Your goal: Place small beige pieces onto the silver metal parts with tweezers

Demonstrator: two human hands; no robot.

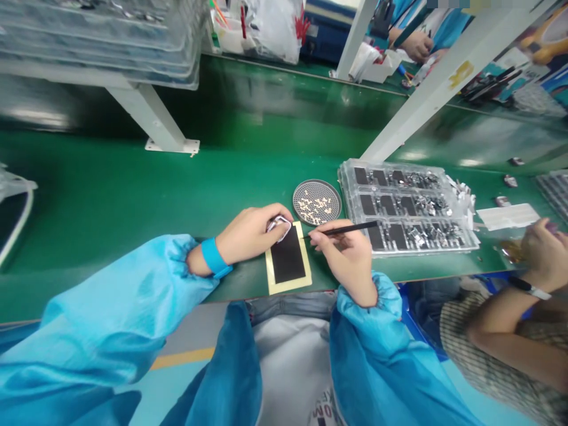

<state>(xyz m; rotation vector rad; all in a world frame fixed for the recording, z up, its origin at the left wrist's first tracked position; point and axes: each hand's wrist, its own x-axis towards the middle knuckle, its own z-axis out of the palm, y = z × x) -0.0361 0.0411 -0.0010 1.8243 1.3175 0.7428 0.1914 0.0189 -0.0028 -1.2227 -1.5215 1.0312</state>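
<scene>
Sleeves: blue smock sleeves (110, 319) are seen nearest the camera, reaching onto the green bench (110, 189).
Left hand (251, 234): closed about a small whitish metal part (278, 225), which is pinched at the fingertips over the far end of the pad; a blue wristband (213, 258) is worn.
Right hand (348, 254): curled narrowly round a thin black tool (346, 229), held like a pen, its tip pointed left towards the part.
Pad: a black rectangle on a yellow backing (288, 259) is laid at the near edge of the bench, between the two hands.
Round dish: a perforated grey dish (316, 202) with small pale pieces is set just beyond the pad.
Clear tray: a compartmented plastic tray (406, 204) of dark plates and metal parts is placed to the right of the dish.
Co-worker: another person's hand (544, 251) is seen at the far right, apart from the tray.
</scene>
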